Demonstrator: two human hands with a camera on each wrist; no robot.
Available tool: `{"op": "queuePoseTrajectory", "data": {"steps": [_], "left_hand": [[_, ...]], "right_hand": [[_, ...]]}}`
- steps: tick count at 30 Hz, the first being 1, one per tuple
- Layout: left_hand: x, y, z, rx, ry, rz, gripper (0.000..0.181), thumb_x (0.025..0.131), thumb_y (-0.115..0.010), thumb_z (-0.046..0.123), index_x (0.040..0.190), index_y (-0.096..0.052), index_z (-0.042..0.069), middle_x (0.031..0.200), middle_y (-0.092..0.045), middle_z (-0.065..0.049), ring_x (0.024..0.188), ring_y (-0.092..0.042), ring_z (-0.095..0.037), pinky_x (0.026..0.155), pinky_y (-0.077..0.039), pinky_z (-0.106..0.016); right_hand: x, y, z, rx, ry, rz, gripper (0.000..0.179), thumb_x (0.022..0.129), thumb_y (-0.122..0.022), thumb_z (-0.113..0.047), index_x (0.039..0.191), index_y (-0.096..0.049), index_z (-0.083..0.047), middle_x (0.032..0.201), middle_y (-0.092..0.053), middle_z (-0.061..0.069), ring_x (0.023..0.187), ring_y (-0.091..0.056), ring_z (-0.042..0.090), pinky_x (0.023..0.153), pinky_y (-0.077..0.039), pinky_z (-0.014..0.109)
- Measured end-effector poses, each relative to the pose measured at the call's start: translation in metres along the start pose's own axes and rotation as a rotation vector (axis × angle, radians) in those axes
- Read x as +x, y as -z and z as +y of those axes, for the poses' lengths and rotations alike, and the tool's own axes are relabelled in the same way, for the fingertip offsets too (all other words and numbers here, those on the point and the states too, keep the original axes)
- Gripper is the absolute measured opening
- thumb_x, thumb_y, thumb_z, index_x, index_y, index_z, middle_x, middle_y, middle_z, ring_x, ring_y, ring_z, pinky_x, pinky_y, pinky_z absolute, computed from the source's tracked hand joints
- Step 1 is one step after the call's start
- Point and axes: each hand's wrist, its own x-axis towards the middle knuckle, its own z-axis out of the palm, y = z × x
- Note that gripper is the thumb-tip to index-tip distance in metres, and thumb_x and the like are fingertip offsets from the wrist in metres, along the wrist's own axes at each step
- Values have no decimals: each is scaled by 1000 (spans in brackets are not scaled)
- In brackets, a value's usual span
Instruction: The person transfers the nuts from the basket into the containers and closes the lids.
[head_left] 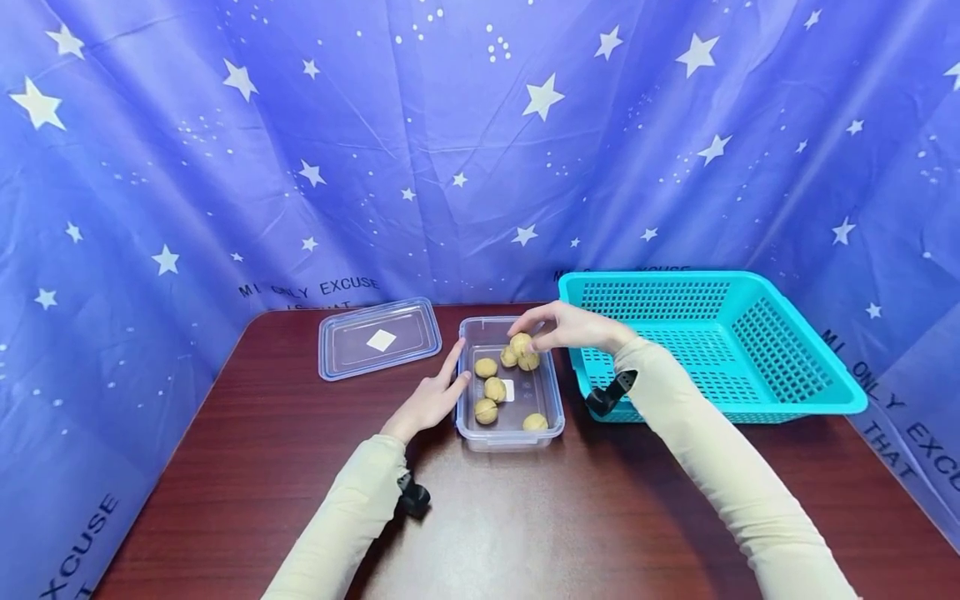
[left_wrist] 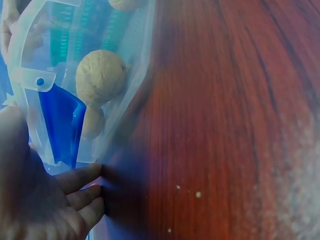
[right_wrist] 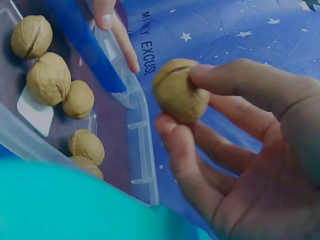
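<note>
A clear plastic food container (head_left: pixel 512 437) with blue clips stands on the table, several walnuts (head_left: pixel 486 411) lying inside it. Over its far right part, my right hand (head_left: pixel 573 325) pinches one walnut (right_wrist: pixel 175 92) between thumb and fingers, above two others in the head view. My left hand (head_left: pixel 429 403) rests against the container's left side with its fingers fairly straight. In the left wrist view those fingers (left_wrist: pixel 82 180) touch the wall beside a blue clip (left_wrist: pixel 62 122), and walnuts show through the plastic.
To the right stands a turquoise plastic basket (head_left: pixel 787 408) with perforated walls, close beside the container. The container's clear lid (head_left: pixel 352 346), blue-edged, lies flat at the back left of the brown table (head_left: pixel 300 442). A blue star-patterned curtain (head_left: pixel 480 225) hangs behind.
</note>
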Motion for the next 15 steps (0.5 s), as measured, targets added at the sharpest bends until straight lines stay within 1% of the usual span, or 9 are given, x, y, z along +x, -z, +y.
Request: {"op": "queuePoseTrajectory", "data": {"steps": [2,5,7,10,15], "left_hand": [[0,0,0,1,-5,9,62,104,-36,40,157,-4,31,133,-48,-34,114,-54,-45,98,-41,-52],[0,0,-1,-5,-15,29,62,104,-37,38,157,-6,30,131,-48,-34,114,-54,-46,98,-41,-52],[-1,0,-1,-11,-16,39,62,104,-38,36,157,-7,29,132,-49,-34,115,-54,-45,98,-41,-52],[-2,-1,-1,-16,-24,45,61,104,-38,36,157,-8,29,131,-49,-33,116,-53,-43,98,-41,-51],[-1,2,-3,3,-33,23,61,105,-36,35,157,-6,27,132,-50,-32,117,-53,-41,99,-40,-51]], "right_hand": [[0,-1,1,7,1,-20,35,89,-66,-6,123,-65,-5,122,-61,11,115,-53,31,89,-49,42],[-1,-1,2,33,-1,-54,37,89,-64,-4,126,-61,1,124,-60,19,116,-53,36,89,-49,43],[-1,-1,2,37,-10,-64,38,90,-63,-4,127,-60,2,125,-58,22,117,-52,37,90,-48,43],[-1,-1,3,25,-10,-74,39,90,-64,-4,128,-60,2,126,-57,24,117,-52,35,91,-48,41],[-1,-1,2,0,4,-86,38,90,-64,-7,127,-60,0,126,-57,23,116,-53,31,92,-46,41]]}}
